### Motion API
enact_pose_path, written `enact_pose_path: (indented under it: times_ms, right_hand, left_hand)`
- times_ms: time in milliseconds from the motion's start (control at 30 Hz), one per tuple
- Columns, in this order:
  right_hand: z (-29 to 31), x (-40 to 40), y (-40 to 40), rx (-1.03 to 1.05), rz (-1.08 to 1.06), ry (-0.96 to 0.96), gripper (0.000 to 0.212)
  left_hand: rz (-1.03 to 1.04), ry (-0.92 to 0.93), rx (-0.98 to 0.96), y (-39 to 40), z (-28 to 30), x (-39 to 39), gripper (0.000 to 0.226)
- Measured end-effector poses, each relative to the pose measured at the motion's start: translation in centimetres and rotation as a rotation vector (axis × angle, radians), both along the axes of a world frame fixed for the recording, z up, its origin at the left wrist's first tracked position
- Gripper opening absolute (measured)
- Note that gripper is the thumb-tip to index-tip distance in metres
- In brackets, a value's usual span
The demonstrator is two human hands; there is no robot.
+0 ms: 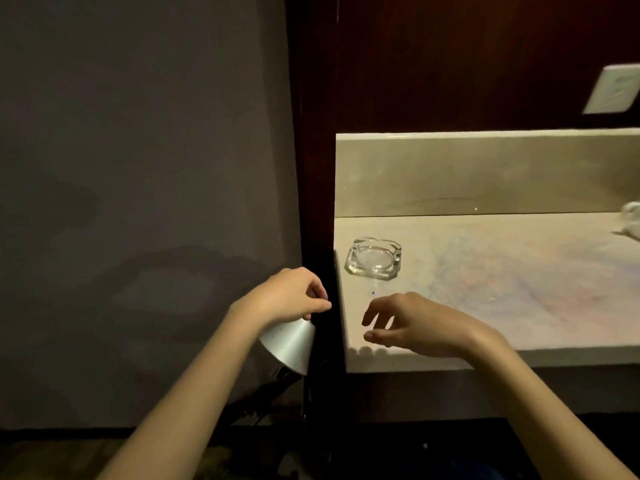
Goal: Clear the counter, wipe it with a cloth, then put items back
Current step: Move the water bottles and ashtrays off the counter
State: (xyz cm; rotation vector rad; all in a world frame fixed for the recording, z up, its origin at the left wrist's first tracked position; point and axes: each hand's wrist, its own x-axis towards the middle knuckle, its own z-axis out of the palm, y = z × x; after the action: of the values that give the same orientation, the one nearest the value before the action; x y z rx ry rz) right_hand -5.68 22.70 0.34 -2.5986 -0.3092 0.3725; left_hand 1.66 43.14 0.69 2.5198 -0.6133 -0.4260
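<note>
The left hand (292, 294) curled round the top of a silver lamp shade (290, 342), holding it out past the counter's left end, probably to keep the lamp clear of the marble while the top was dealt with. The right hand (412, 325) hovered just above the counter (519, 282) near its front left corner, fingers loosely spread and holding nothing, likely poised to reach for the next item. A glass ashtray (374, 258) stood on the counter just beyond that hand, close to the left edge. At the far right edge a pale object (632, 221) sat cut off, too blurred to name. No cloth showed.
</note>
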Motion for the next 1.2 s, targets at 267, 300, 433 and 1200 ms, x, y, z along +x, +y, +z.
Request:
enact_pose_path:
  times_ms: [267, 300, 433, 1200]
  right_hand:
    - [0.6, 5.8, -7.0, 0.061, -0.112, -0.011, 0.017]
    - [0.5, 6.6, -7.6, 0.072, -0.138, -0.011, 0.017]
    - [-0.6, 10.5, -9.8, 0.191, -0.241, 0.058, 0.019]
    - [-5.5, 16.9, -11.1, 0.599, -0.425, 0.09, 0.029]
  left_hand:
    - [0.066, -0.021, 0.02, -7.0, 0.9, 6.4, 0.011]
    - [0.08, -0.007, 0.007, -7.6, 1.0, 7.2, 0.014]
    - [0.175, 0.0, -0.014, -9.1, 0.5, 9.9, 0.026]
    - [0.445, 0.324, -0.384, -10.0, -3.5, 12.9, 0.019]
